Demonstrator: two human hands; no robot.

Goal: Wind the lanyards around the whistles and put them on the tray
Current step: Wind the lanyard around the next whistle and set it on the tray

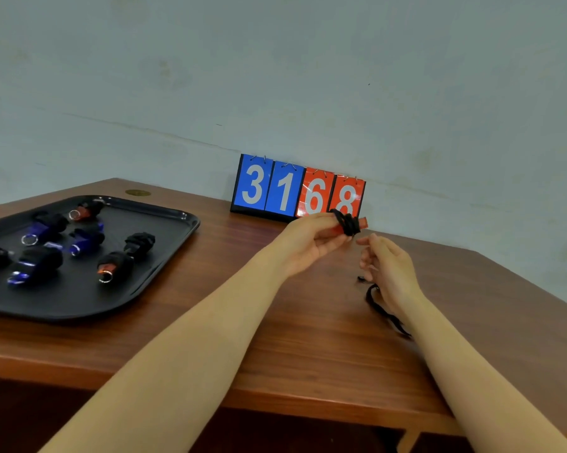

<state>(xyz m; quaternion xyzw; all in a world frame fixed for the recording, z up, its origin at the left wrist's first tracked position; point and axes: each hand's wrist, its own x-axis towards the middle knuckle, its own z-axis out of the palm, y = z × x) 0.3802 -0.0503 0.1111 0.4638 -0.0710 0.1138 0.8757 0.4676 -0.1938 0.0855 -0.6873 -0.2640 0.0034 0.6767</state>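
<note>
My left hand (311, 238) holds a red whistle (362, 223) above the table, with black lanyard turns (347, 222) wrapped round its middle. My right hand (385, 266) is just below and right of it, fingers curled. The loose black lanyard (383, 310) trails down from under that hand onto the table; whether the fingers pinch it I cannot tell. A black tray (164, 253) at the left holds several wound whistles, blue (82, 240) and red (110, 266).
A flip scoreboard (297, 191) reading 3168 stands against the wall behind my hands. The wooden table (275, 322) has its front edge near me and a corner at the right. A brass disc (137, 192) sits behind the tray.
</note>
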